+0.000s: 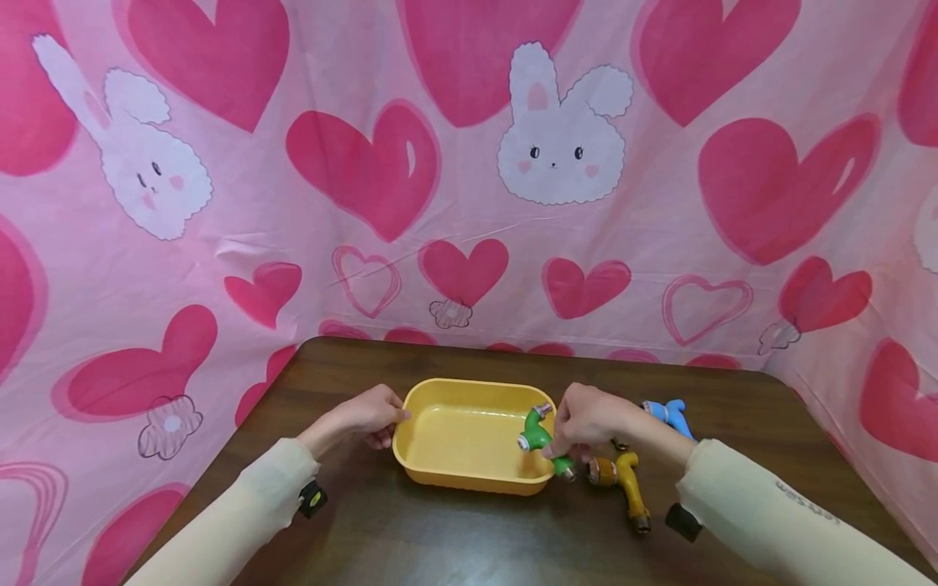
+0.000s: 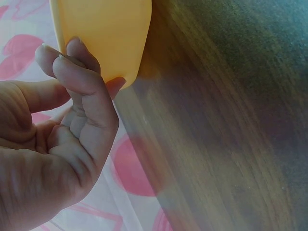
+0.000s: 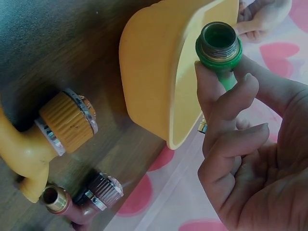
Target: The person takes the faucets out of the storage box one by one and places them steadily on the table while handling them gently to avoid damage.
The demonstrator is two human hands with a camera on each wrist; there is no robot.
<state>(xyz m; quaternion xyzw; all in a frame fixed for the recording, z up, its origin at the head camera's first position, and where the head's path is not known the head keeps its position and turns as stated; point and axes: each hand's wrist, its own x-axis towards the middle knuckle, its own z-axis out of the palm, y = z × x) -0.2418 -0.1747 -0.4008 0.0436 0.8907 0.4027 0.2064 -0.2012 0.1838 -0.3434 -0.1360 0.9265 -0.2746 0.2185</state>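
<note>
A yellow plastic basin (image 1: 469,480) sits on the table, and my left hand (image 1: 374,415) pinches its left rim. In the left wrist view, the fingers of the left hand (image 2: 82,110) curl by the basin's wall (image 2: 108,38). My right hand (image 1: 586,419) grips a green tap (image 1: 537,437) above the basin's right rim. The right wrist view shows the tap's threaded metal end (image 3: 220,42) sticking out between the thumb and fingers of the right hand (image 3: 240,139).
Right of the basin lies a yellow tap (image 1: 626,484) with a ribbed collar. Behind the right forearm is a blue tap (image 1: 670,415), partly covered. A maroon tap (image 3: 84,209) shows in the right wrist view. Pink heart-patterned cloth (image 1: 469,187) hangs behind the dark wooden table (image 1: 410,541).
</note>
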